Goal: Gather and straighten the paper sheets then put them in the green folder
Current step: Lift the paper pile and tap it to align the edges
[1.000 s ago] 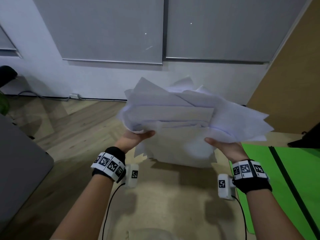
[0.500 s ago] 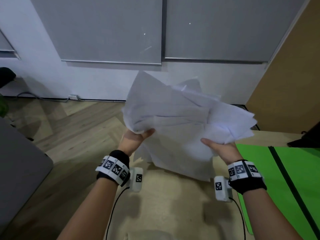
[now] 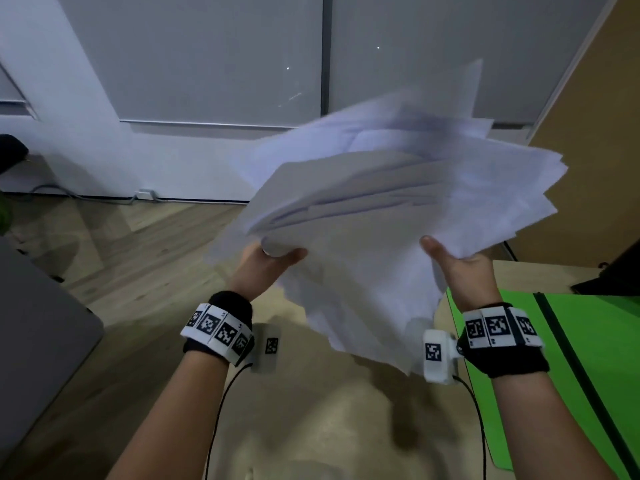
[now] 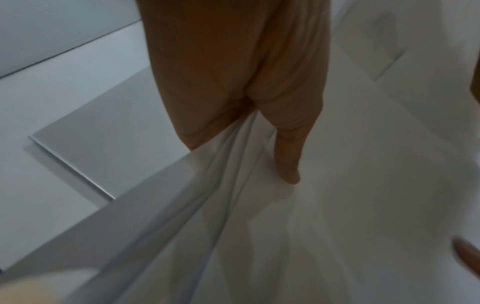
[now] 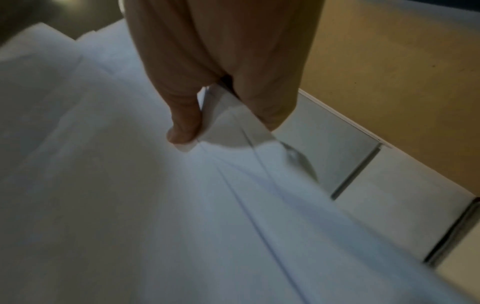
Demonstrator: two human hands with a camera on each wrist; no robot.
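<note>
Office-like room: wood floor (image 3: 114, 258), roller blinds (image 3: 207, 57), desk (image 3: 346, 427).

A: Where are the paper sheets (image 3: 398, 216)?

B: In the air above the wooden table (image 3: 329, 427), fanned unevenly and blurred. The left hand (image 3: 266, 268) grips their left edge, the right hand (image 3: 457, 268) their right.

A: The green folder (image 3: 571, 368)?

B: Flat on the table, below the right hand.

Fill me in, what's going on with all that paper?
A person holds a loose, uneven stack of paper sheets up in the air with both hands, the left hand at its left edge and the right hand at its right, thumbs on top. The sheets are still fanned and misaligned. The green folder lies open on the table, empty so far.
</note>
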